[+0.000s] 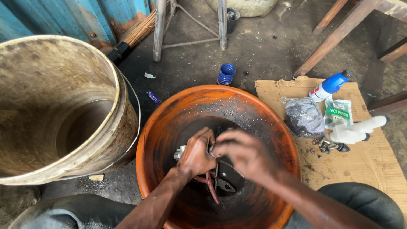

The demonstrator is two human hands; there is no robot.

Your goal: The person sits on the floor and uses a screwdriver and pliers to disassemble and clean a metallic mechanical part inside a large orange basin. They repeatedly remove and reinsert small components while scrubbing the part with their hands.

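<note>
At far left I see a large, stained bucket (63, 106) lying tilted, its open mouth facing the camera. A bundle of broom straws (142, 29) lies behind it, against the blue wall.

At centre stands the orange basin (254, 110), its inside blackened with grime. Both my hands work in its bottom. My left hand (196, 153) is curled closed around a small pale metal part (179, 152), which shows just at the left edge of the hand; the rest of the part is hidden under the fingers. My right hand (246, 152) is blurred, and bears down on the same spot from the right, touching the left hand; I cannot tell what it grips. Just below the two hands, pliers (220, 180) with reddish handles lie on the basin floor, apart from either grip.

Behind the basin a blue ribbed cap (226, 74) rests on the ground.

At right, a cardboard sheet (360, 165) carries a plastic bag (303, 116) of dark contents, a white bottle with a blue top (328, 87), a green-and-white pouch (338, 112), a white plastic piece (356, 131), and small metal fittings (326, 146) near the basin rim.
</note>
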